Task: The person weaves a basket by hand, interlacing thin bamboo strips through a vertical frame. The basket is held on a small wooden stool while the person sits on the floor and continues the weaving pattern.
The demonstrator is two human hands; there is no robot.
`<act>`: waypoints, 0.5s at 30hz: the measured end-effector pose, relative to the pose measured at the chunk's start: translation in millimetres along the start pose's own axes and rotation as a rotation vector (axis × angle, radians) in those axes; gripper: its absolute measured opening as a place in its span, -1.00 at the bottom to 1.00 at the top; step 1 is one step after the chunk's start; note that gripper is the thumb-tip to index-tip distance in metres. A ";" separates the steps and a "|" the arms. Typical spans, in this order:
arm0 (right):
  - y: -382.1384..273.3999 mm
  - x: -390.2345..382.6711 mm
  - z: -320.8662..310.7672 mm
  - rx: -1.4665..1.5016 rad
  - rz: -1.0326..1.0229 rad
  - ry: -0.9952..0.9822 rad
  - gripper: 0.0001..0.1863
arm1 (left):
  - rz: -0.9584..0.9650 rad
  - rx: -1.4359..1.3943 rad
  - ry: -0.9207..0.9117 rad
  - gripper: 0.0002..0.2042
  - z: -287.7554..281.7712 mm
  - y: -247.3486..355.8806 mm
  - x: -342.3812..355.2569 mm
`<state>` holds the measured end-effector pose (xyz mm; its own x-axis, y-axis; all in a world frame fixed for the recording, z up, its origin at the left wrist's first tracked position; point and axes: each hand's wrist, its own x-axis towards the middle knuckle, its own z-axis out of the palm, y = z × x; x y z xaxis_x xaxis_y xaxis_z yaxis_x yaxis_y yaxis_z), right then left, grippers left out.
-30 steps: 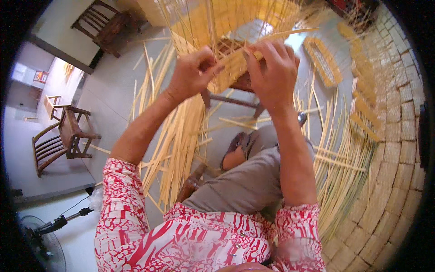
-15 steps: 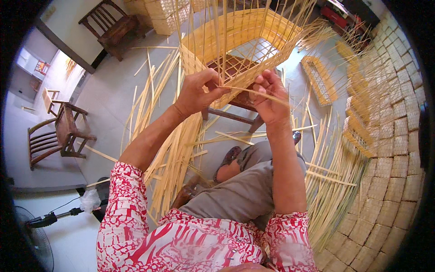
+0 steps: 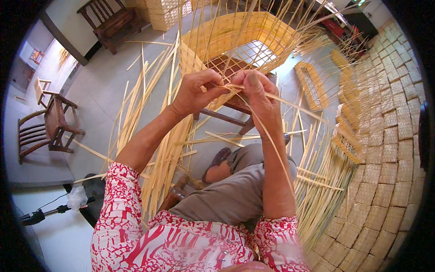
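In front of me a half-woven bamboo basket (image 3: 226,34) rests on a dark wooden stool (image 3: 247,119), its long upright strips rising from the far walls. At the basket's near edge my left hand (image 3: 199,92) pinches a pale bamboo strip between thumb and fingers. Close to its right, my right hand (image 3: 260,93) is closed on bamboo strips at the same spot. One thin bamboo strip (image 3: 277,147) bends from there down along my right forearm, and another flat strip (image 3: 299,108) reaches out to the right. My fingers hide where the strips cross.
Loose bamboo strips (image 3: 156,167) are spread on the floor at left, with another pile (image 3: 324,195) at right. Stacked woven panels (image 3: 385,181) line the right side. Smaller woven frames (image 3: 312,86) stand near them. Wooden chairs (image 3: 56,122) and a fan (image 3: 34,220) are at left.
My right hand has moved left toward my left hand and closed on the strips. A thin strip now curves down past my right forearm. The whole view has shifted slightly.
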<state>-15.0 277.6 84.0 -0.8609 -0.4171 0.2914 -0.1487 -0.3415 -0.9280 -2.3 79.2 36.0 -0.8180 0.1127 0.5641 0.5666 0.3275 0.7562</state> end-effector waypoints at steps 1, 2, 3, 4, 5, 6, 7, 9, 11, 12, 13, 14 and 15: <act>5.5 0.5 -7.0 -0.033 0.037 0.043 -0.63 | -0.006 0.007 -0.006 -0.82 0.3 0.6 1.2; 12.3 2.8 -11.1 -0.019 -0.006 0.065 -0.62 | 0.001 0.000 0.002 -0.83 0.6 1.0 2.6; 15.9 5.2 -10.4 -0.002 -0.049 0.085 -0.60 | 0.005 -0.006 0.008 -0.83 0.2 1.4 2.6; 18.1 6.5 -9.3 -0.067 -0.059 0.194 -0.63 | 0.009 -0.011 0.013 -0.83 0.4 1.3 2.6; 18.9 7.4 -8.0 -0.133 -0.070 0.303 -0.65 | 0.006 -0.018 0.015 -0.84 1.1 0.5 3.0; 16.8 8.9 -5.7 -0.197 -0.079 0.412 -0.66 | 0.002 -0.024 0.016 -0.84 0.8 -0.8 2.6; 13.6 12.8 -6.3 -0.283 -0.126 0.412 -0.73 | -0.002 -0.029 0.017 -0.84 0.5 -1.7 1.9; 4.7 12.8 -0.7 -0.202 -0.102 0.364 -0.74 | -0.006 -0.031 0.007 -0.84 -0.9 -1.2 0.8; -5.5 13.6 1.3 -0.115 -0.068 0.316 -0.78 | -0.005 -0.019 -0.007 -0.84 -1.9 -0.5 1.1; -3.2 15.4 -4.5 -0.148 -0.086 0.304 -0.80 | -0.001 -0.003 -0.015 -0.85 -2.6 0.4 1.6; 3.0 18.2 -14.9 -0.183 -0.102 0.293 -0.82 | 0.001 0.012 -0.023 -0.85 -2.1 0.8 1.8; 7.5 19.7 -23.4 -0.217 -0.118 0.282 -0.84 | 0.008 0.013 -0.011 -0.85 -1.1 0.9 2.6; 6.4 20.0 -23.4 -0.068 -0.062 0.305 -0.84 | 0.010 0.016 0.003 -0.86 -0.8 0.3 2.2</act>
<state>-44.6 286.9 78.5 -0.9539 -0.1216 0.2744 -0.2287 -0.2974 -0.9269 -3.9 78.8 37.8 -0.8122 0.1126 0.5724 0.5726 0.3413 0.7454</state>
